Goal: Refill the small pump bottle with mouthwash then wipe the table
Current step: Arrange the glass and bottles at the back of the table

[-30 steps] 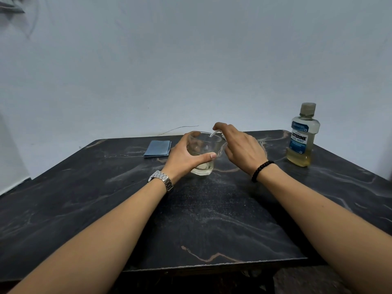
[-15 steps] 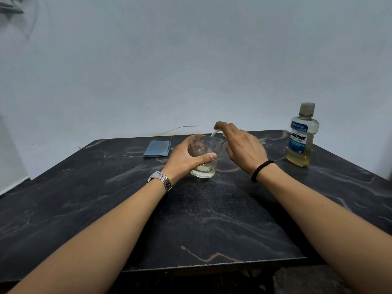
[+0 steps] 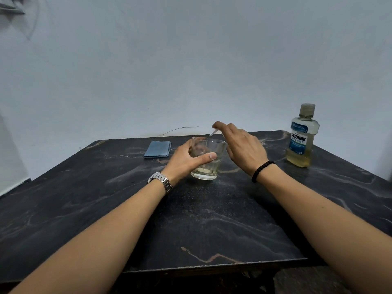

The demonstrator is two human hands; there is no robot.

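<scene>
My left hand [image 3: 182,161] wraps the glass [image 3: 206,160] on the tabletop [image 3: 222,219], steadying it. My right hand [image 3: 241,145] pinches a thin white tube [image 3: 213,132] above the rim; I cannot tell if it belongs to the pump. I should lift it straight, letting drips fall inside. The mouthwash bottle [image 3: 302,136] stands capped at the far right, the blue cloth [image 3: 158,149] far left.

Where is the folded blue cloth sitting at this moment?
In the head view the blue cloth lies flat near the table's far edge, left of the glass that the left hand holds.
</scene>
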